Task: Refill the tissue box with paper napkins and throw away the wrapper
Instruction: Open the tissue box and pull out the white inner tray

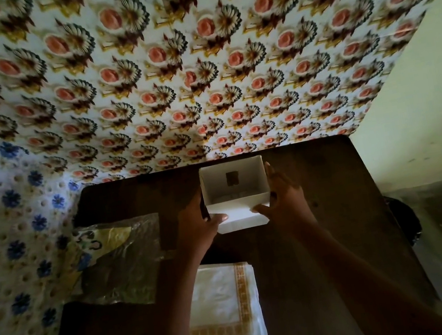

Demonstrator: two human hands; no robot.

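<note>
A white tissue box (233,182) stands open-side up on the dark wooden table (324,208), near its far edge. I see a small dark slot in its bottom and no napkins inside. My left hand (197,224) grips its left side and my right hand (281,201) grips its right side, thumbs on the near wall. A stack of white paper napkins (226,302) with an orange patterned border lies on the table close to me, between my forearms. The crumpled clear plastic wrapper (123,258) lies at the table's left edge.
A wall covered in rose-patterned paper (196,68) rises right behind the table. A blue-flowered covering (4,235) hangs on the left. A plain pale wall (424,102) stands to the right, with a dark round object (403,220) on the floor by the table's right edge.
</note>
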